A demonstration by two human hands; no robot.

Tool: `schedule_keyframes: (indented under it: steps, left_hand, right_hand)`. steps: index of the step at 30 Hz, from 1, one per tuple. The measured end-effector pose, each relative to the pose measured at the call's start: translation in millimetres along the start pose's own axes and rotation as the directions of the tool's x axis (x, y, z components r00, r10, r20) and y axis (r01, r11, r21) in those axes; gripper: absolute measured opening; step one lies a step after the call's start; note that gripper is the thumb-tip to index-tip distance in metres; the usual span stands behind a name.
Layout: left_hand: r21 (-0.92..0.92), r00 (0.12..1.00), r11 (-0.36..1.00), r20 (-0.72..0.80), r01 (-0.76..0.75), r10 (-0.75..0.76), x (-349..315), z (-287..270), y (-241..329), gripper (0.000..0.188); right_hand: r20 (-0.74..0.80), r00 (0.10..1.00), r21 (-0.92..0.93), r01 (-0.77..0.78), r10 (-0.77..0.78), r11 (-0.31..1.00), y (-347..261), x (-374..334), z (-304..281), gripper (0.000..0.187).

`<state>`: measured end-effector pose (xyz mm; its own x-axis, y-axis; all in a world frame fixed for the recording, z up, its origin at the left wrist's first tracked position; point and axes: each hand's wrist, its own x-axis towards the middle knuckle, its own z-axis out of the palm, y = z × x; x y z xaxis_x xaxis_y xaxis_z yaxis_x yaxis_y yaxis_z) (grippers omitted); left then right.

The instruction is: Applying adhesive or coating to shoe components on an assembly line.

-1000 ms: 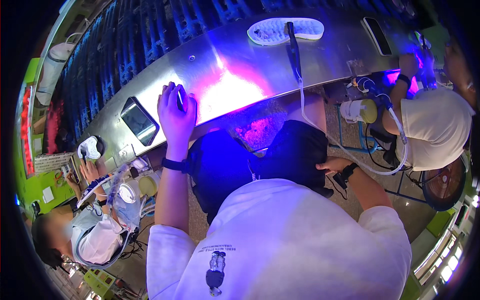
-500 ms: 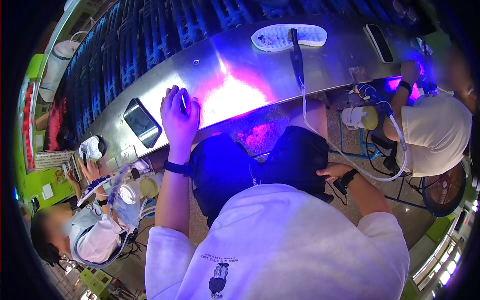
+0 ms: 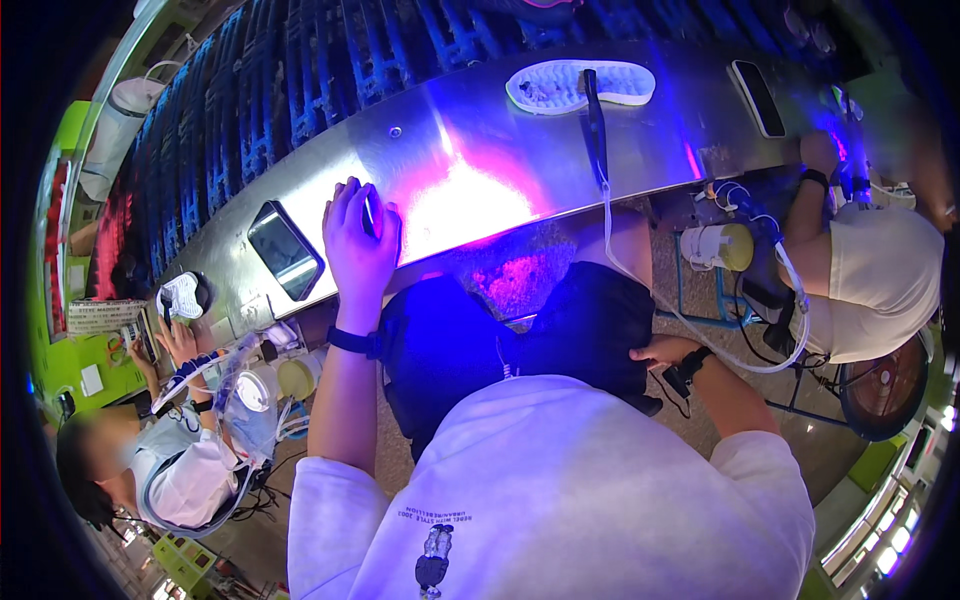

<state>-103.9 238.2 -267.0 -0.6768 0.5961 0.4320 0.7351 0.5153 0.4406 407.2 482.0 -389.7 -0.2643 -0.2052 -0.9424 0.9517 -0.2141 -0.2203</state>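
Note:
My left hand (image 3: 358,245) rests on the metal bench with its fingers curled round a small dark object (image 3: 373,212); most of it is hidden, so I cannot make out its kind. Just left of that hand lies a dark phone (image 3: 285,252). My right hand (image 3: 664,350) is down beside my right thigh, touching the dark shorts (image 3: 610,330). Most of its fingers are hidden. Farther off on the bench sits a white shoe sole (image 3: 545,88), with a dark-handled brush (image 3: 594,135) lying across it. A pale hose (image 3: 625,255) runs from the brush handle.
Beyond the metal bench (image 3: 450,100) runs a roller conveyor (image 3: 290,90). Another phone (image 3: 757,98) lies at the bench's far right. Co-workers sit on both sides; the left one's hand (image 3: 178,342) is near a white sole (image 3: 182,297). A white-and-yellow pot (image 3: 718,247) hangs at right.
The whole view has shifted slightly. Both my hands keep nearly the same place and pose, and the sole and brush lie as before.

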Motion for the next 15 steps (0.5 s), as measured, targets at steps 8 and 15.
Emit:
schedule_keyframes:
  steps: [8, 15]
  left_hand:
    - [-0.001, 1.000, 1.000, 0.012, -0.001, 0.001, -0.3, -1.9, 1.4, 0.045]
    - [-0.011, 1.000, 1.000, 0.001, 0.007, -0.007, -0.9, -0.3, 2.4, 0.044]
  right_hand:
    - [0.027, 0.999, -0.001, 0.018, -0.018, 1.000, -3.8, -4.0, 1.2, 0.111]
    - [0.034, 0.999, 0.014, 0.008, -0.008, 1.000, 8.9, 5.7, -5.6, 0.109]
